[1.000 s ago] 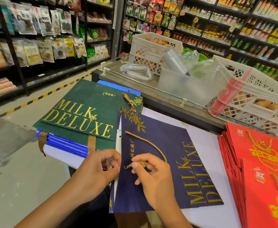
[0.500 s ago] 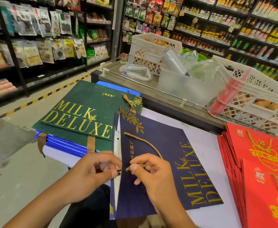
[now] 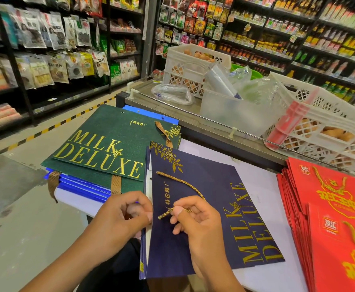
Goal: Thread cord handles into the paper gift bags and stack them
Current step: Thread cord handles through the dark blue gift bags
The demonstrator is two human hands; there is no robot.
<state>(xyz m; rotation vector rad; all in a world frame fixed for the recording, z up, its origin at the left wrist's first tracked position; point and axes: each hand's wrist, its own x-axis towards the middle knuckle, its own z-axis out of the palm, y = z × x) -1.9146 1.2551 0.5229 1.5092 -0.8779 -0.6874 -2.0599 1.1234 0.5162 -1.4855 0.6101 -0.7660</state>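
A white table (image 3: 262, 186) carries three groups of flat paper gift bags. At its right edge lies a fanned stack of red bags (image 3: 328, 207) with gold cord handles. At its left end a pile of green bags (image 3: 100, 144) printed MILK DELUXE rests on blue bags (image 3: 81, 186), with brown ribbon handles (image 3: 116, 184) hanging over the near edge. Between them, nearest the person, lies a navy bag (image 3: 214, 207) with the same gold lettering — it lies on top of a few more navy bags whose edges show along its left side.

A gold cord (image 3: 182, 183) lies across the navy bag: one end sits at a hole near the bag's upper left rim, the cord arcs down toward the right hand, and its free tip sticks out to the left of the thumb.

The right hand (image 3: 197, 224) rests on the navy bag with fingers curled, pinching the cord near its tip between thumb and forefinger. The left hand (image 3: 121, 216) is curled at the left edge of the navy bags, its thumb and fingers pinching that edge near the rim — just beside the cord's free tip, not touching it.

Behind the table, a counter holds white lattice crates (image 3: 193, 66) and clear plastic bags (image 3: 172, 93).
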